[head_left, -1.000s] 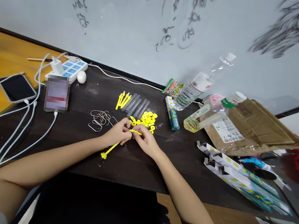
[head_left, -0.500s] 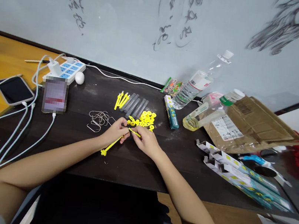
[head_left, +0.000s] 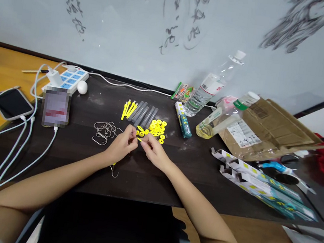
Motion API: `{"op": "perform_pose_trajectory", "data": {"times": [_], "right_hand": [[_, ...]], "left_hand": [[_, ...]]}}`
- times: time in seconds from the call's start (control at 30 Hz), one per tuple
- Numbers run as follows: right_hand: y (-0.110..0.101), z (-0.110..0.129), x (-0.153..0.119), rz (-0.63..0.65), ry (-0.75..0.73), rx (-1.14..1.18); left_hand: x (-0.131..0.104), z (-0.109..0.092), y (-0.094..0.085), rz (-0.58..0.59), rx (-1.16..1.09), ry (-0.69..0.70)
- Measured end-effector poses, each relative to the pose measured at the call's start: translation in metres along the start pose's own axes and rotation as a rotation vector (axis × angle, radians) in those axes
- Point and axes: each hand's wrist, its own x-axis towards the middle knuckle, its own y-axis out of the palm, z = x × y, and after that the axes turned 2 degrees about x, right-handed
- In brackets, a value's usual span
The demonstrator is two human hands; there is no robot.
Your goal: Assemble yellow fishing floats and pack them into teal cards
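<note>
My left hand [head_left: 120,144] is closed, its fingertips pinched on a thin yellow plastic rod [head_left: 139,139]. From the other side, my right hand [head_left: 155,153] pinches at the same rod, fingertips close to the left ones. Below my left hand, a yellow end piece with a bent metal wire hook [head_left: 114,173] sticks out; the hand hides how it joins the rod. Just beyond the fingers lie yellow rings [head_left: 157,126] in a loose pile. Clear plastic tubes [head_left: 143,113] and yellow rods with pale tips [head_left: 129,109] are lined up behind. Several bent metal wire hooks [head_left: 104,131] lie tangled to the left.
A power strip [head_left: 72,79], phones [head_left: 12,103] and white cables occupy the left. A small teal box [head_left: 183,120], a water bottle [head_left: 207,91], a second bottle [head_left: 226,117], a brown package [head_left: 258,128] and opened teal boxes [head_left: 264,189] stand or lie rightward.
The long yellow rod below my left hand is now mostly hidden, with the wire hook showing at its lower end. My fingertips remain close together. The view has shifted slightly.
</note>
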Motion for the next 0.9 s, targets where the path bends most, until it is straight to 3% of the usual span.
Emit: {"op": "perform_pose_trajectory", "data": {"times": [0.27, 0.5, 0.67, 0.9], "right_hand": [[0.002, -0.006, 0.000, -0.002, 0.094, 0.109], [0.005, -0.005, -0.001, -0.015, 0.050, 0.155], [0.005, -0.004, 0.000, 0.008, 0.072, 0.187], [0.002, -0.008, 0.000, 0.010, 0.044, 0.025]], "left_hand": [[0.003, 0.009, 0.001, -0.109, 0.614, 0.214], [0.003, 0.020, -0.001, -0.129, 0.836, 0.424], [0.004, 0.015, -0.003, -0.109, 0.681, 0.327], [0.006, 0.012, -0.001, 0.069, 0.025, 0.067]]}}
